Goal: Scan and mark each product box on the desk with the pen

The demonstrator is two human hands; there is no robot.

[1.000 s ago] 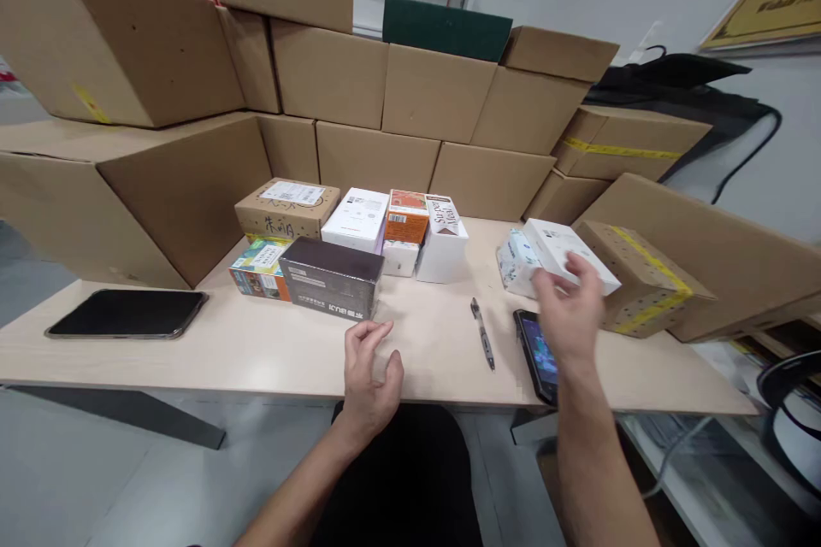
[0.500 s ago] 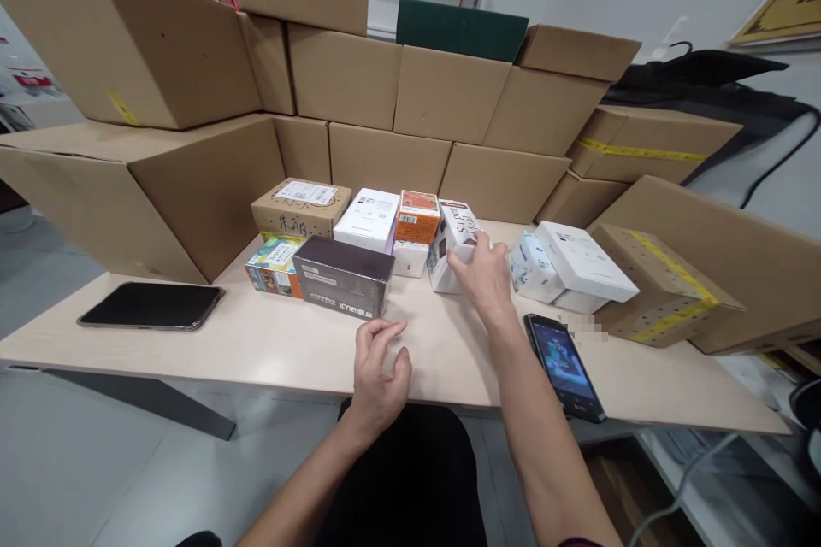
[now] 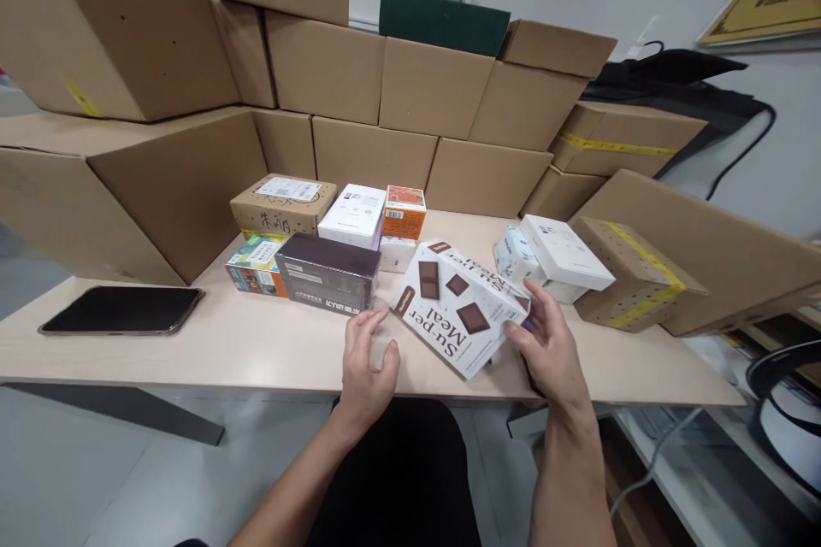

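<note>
A white "Su-per Meal" box (image 3: pixel 452 308) with brown chocolate pictures is tilted over the front of the table, its large printed face towards me. My right hand (image 3: pixel 545 346) grips it at its right end, thumb on the printed face. My left hand (image 3: pixel 370 359) holds nothing. Its fingers are partly curled with the thumb apart, just left of the box and in front of a dark wrapped box (image 3: pixel 328 273). The phone beside my right hand is mostly hidden behind the hand and the box.
Left of centre stand a brown labelled carton (image 3: pixel 282 203), a colourful box (image 3: pixel 256 265), a white box (image 3: pixel 351 215) and an orange box (image 3: pixel 404 212). White boxes (image 3: pixel 564 252) sit to the right. A black phone (image 3: pixel 121 310) lies far left. Stacked cartons (image 3: pixel 372 158) wall the back.
My right hand has lifted the "Su-per Meal" box off the table, brought it nearer and turned its large face towards me. The left hand stays near the dark box. The view has shifted slightly.
</note>
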